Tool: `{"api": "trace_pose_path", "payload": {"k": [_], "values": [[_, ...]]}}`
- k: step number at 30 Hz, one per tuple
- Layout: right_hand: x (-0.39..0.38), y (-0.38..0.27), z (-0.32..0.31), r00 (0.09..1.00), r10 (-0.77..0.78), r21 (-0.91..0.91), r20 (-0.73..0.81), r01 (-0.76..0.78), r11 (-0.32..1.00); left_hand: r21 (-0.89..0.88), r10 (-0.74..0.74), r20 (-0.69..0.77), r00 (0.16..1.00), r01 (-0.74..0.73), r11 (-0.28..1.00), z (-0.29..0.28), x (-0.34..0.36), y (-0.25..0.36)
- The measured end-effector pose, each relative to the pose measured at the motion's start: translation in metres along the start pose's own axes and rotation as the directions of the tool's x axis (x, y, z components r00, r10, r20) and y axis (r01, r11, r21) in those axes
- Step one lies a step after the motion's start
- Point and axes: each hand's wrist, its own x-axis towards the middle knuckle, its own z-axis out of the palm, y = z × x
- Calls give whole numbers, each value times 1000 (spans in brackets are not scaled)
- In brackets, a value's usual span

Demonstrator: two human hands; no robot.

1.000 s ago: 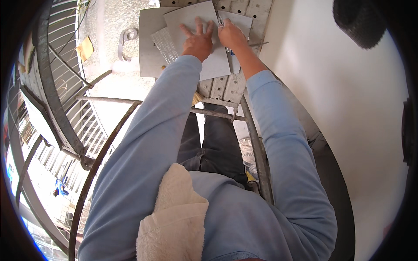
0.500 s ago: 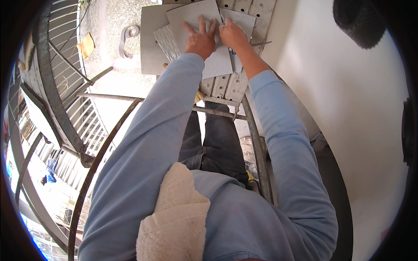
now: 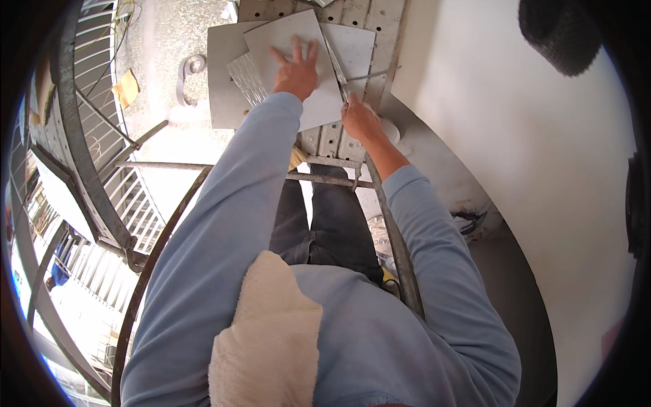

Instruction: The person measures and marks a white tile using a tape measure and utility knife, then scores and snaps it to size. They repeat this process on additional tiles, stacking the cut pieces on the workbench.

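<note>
My left hand lies with its fingers spread on a flat grey sheet, pressing it down. Beneath that sheet are a larger grey sheet to the left, a pale sheet to the right and a streaked silvery piece. My right hand is closed beside the top sheet's near right corner. What its fingers grip is hidden. A narrow strip runs along the sheet's right edge toward those fingers. All the sheets rest on a perforated metal plank.
A metal rail crosses at the plank's near end, and yellowish bristles stick out there. At left, a curled grey strip and a tan scrap lie lower down. A white wall rises at right.
My right hand has drawn back toward me along the top sheet's right edge, where a narrow strip now shows. My left hand stays flat on the sheet. The view has shifted slightly.
</note>
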Motion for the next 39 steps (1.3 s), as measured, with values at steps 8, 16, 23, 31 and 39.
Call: {"api": "trace_pose_path", "payload": {"k": [8,16,23,31,39], "values": [[39,48,-27,977,-76,31,-198,84,996,-106,-11,1,1000,11,994,1,-1,-3],[48,5,-45,943,-27,198,-333,98,975,-86,15,11,1000,-14,996,-9,-1,0],[106,-59,-35,936,-170,125,-310,217,968,-87,-37,61,997,42,995,-12,-4,2],[125,-70,-48,973,-141,105,-182,162,981,-76,-68,82,994,75,994,-8,-1,4],[83,-46,-36,985,-135,87,-107,144,986,92,-39,14,999,37,995,3,3,2]]}}
